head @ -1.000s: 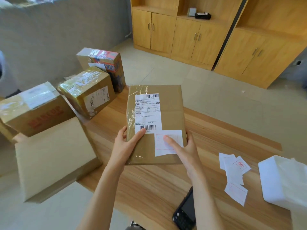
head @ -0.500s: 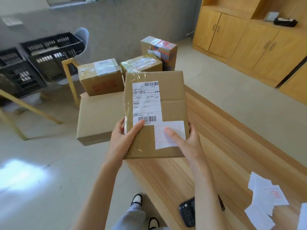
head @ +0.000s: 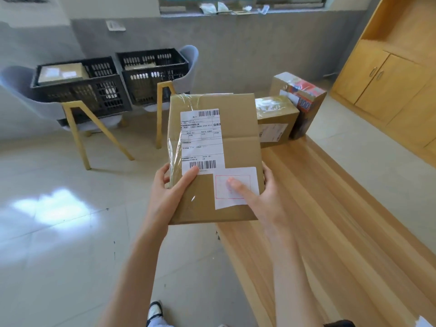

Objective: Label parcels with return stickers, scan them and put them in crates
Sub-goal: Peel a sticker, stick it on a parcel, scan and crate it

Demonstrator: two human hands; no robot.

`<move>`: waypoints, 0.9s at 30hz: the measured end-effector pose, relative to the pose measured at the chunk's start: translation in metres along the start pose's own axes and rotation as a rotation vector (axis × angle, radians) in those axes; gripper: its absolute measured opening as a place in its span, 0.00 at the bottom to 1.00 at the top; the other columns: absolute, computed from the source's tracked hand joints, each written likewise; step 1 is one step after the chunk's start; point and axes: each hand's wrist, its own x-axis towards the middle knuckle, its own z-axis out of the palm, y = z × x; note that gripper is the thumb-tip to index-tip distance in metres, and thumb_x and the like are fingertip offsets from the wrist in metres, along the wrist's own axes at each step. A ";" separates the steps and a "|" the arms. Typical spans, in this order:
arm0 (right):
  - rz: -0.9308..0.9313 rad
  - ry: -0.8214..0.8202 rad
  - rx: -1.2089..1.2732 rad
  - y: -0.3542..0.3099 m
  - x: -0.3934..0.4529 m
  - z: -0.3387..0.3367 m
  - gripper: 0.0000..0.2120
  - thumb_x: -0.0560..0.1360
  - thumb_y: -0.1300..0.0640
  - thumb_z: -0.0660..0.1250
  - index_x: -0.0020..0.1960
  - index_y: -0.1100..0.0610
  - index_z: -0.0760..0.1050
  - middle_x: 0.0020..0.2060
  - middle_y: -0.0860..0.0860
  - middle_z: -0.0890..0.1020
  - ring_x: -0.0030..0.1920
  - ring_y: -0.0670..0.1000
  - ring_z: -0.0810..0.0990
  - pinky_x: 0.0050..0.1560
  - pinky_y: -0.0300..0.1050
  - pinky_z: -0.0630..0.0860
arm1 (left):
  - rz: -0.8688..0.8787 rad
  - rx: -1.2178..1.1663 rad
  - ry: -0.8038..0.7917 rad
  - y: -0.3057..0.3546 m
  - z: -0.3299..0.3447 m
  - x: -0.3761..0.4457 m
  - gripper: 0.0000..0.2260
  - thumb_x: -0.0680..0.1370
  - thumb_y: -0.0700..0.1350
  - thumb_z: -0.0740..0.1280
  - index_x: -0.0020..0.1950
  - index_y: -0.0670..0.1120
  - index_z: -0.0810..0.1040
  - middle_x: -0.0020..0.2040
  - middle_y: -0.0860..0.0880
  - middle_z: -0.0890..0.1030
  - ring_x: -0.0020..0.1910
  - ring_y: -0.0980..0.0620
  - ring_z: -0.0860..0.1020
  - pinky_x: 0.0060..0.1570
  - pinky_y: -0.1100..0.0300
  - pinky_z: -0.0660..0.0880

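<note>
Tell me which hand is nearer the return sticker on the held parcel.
Right. The right hand has its thumb pressing on the return sticker; the left hand grips the parcel at its opposite edge.

Crates [head: 151, 74] on chairs [head: 21, 90] left of table [head: 354, 232]

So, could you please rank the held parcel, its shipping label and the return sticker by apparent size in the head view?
1. held parcel
2. shipping label
3. return sticker
All lie on one surface, so nearness does not skew this.

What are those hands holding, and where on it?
A cardboard parcel, held by its lower side edges: left hand on the left, right hand on the right.
</note>
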 end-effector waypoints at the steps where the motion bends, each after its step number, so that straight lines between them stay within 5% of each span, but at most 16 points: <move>1: -0.008 -0.009 0.001 -0.004 0.005 0.011 0.47 0.58 0.41 0.79 0.72 0.44 0.62 0.60 0.44 0.79 0.61 0.44 0.77 0.62 0.49 0.75 | 0.003 -0.011 0.007 0.003 -0.009 0.007 0.39 0.60 0.62 0.74 0.69 0.54 0.70 0.57 0.53 0.80 0.47 0.58 0.83 0.44 0.59 0.79; 8: -0.036 -0.106 0.010 -0.032 0.039 0.124 0.33 0.68 0.55 0.77 0.68 0.47 0.65 0.56 0.47 0.81 0.45 0.34 0.81 0.40 0.27 0.75 | 0.030 -0.040 0.082 0.027 -0.106 0.067 0.44 0.56 0.66 0.76 0.69 0.56 0.69 0.59 0.52 0.78 0.52 0.55 0.82 0.51 0.54 0.80; 11: -0.051 -0.141 0.004 -0.036 0.054 0.180 0.39 0.65 0.51 0.79 0.70 0.46 0.64 0.57 0.47 0.81 0.50 0.40 0.82 0.50 0.38 0.80 | 0.053 -0.046 0.109 0.038 -0.153 0.094 0.46 0.53 0.68 0.74 0.69 0.56 0.69 0.59 0.52 0.79 0.51 0.54 0.82 0.53 0.52 0.80; 17: -0.076 -0.189 0.012 -0.041 0.078 0.274 0.28 0.65 0.53 0.79 0.58 0.37 0.69 0.55 0.46 0.82 0.54 0.43 0.82 0.55 0.43 0.79 | 0.066 -0.056 0.131 0.055 -0.234 0.143 0.45 0.54 0.67 0.75 0.69 0.56 0.69 0.59 0.52 0.79 0.51 0.54 0.83 0.51 0.53 0.80; 22: -0.047 -0.220 0.017 -0.046 0.103 0.329 0.41 0.62 0.47 0.78 0.70 0.46 0.65 0.58 0.45 0.81 0.56 0.45 0.81 0.60 0.53 0.77 | 0.065 -0.082 0.160 0.066 -0.276 0.179 0.45 0.56 0.65 0.75 0.70 0.55 0.68 0.58 0.52 0.80 0.50 0.55 0.83 0.47 0.57 0.80; 25: -0.034 -0.219 -0.022 -0.049 0.122 0.353 0.41 0.63 0.48 0.79 0.71 0.48 0.64 0.58 0.44 0.80 0.54 0.42 0.81 0.59 0.50 0.78 | 0.054 -0.089 0.177 0.072 -0.290 0.202 0.45 0.57 0.65 0.76 0.71 0.55 0.67 0.58 0.52 0.79 0.51 0.54 0.82 0.50 0.55 0.80; 27: -0.041 -0.219 -0.040 -0.052 0.137 0.365 0.39 0.66 0.50 0.79 0.72 0.49 0.64 0.57 0.44 0.80 0.51 0.37 0.81 0.54 0.37 0.79 | 0.047 -0.092 0.188 0.075 -0.297 0.217 0.43 0.59 0.63 0.77 0.71 0.54 0.67 0.59 0.52 0.79 0.51 0.55 0.82 0.49 0.57 0.80</move>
